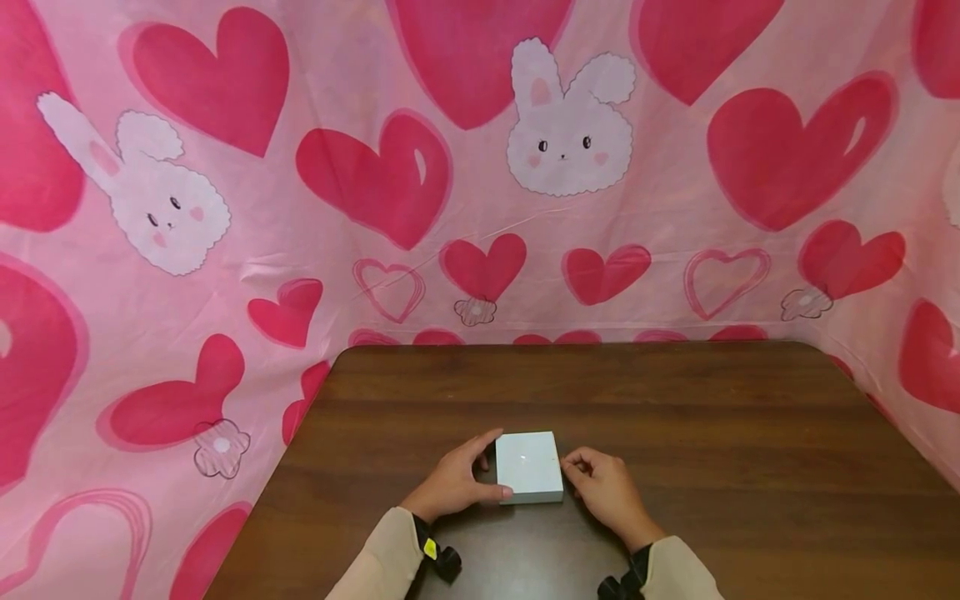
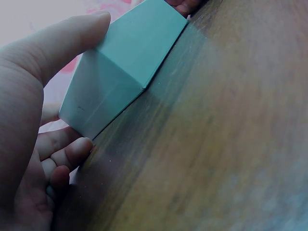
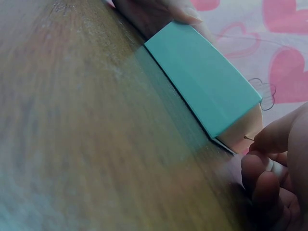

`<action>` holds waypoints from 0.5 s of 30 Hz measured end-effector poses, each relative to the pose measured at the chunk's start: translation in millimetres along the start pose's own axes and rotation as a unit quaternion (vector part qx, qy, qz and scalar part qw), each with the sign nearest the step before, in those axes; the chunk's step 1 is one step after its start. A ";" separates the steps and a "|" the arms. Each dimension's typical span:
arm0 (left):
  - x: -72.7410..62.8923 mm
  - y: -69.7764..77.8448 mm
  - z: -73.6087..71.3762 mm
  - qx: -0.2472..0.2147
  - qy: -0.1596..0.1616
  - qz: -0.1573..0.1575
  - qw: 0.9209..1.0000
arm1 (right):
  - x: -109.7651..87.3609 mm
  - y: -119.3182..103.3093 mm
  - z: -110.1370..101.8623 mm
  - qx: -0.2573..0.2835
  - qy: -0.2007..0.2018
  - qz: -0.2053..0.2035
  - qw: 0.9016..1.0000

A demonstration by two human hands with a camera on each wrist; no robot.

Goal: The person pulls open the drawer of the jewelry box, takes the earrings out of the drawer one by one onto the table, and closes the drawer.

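A small square white box point(image 1: 528, 467) lies flat on the dark wood table point(image 1: 675, 417), near its front edge. My left hand point(image 1: 457, 482) grips the box's left side, thumb along the near corner and fingers at the far corner. In the left wrist view the thumb point(image 2: 57, 48) lies on the box point(image 2: 125, 62) top and curled fingers point(image 2: 67, 151) sit under its side. My right hand point(image 1: 603, 487) is at the box's right side with its fingers curled. The right wrist view shows its fingertips point(image 3: 269, 139) picking at the lower edge of the box point(image 3: 202, 77).
A pink cloth point(image 1: 480, 208) printed with red hearts and white rabbits hangs behind the table and down both sides. The table's left edge point(image 1: 300, 442) runs diagonally close to my left arm. Cream sleeves cover both wrists.
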State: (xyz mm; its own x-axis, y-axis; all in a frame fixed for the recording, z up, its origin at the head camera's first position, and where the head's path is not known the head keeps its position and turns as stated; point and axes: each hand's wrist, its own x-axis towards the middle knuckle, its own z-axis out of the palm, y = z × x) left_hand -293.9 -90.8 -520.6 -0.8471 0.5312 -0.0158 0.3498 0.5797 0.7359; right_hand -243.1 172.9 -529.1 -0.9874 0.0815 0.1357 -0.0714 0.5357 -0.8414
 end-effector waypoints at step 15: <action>1.4 -1.3 0.7 0.002 -0.002 -0.004 1.000 | 0.4 -2.4 -1.0 -0.005 0.006 0.003 1.000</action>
State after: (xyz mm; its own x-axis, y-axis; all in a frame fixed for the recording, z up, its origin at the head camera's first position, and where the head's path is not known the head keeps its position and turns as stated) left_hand -295.2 -90.3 -522.1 -0.8482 0.5292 -0.0233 0.3456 0.5863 0.7327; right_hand -243.2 172.5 -526.4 -0.9861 0.0937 0.1374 -0.0650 0.5432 -0.8371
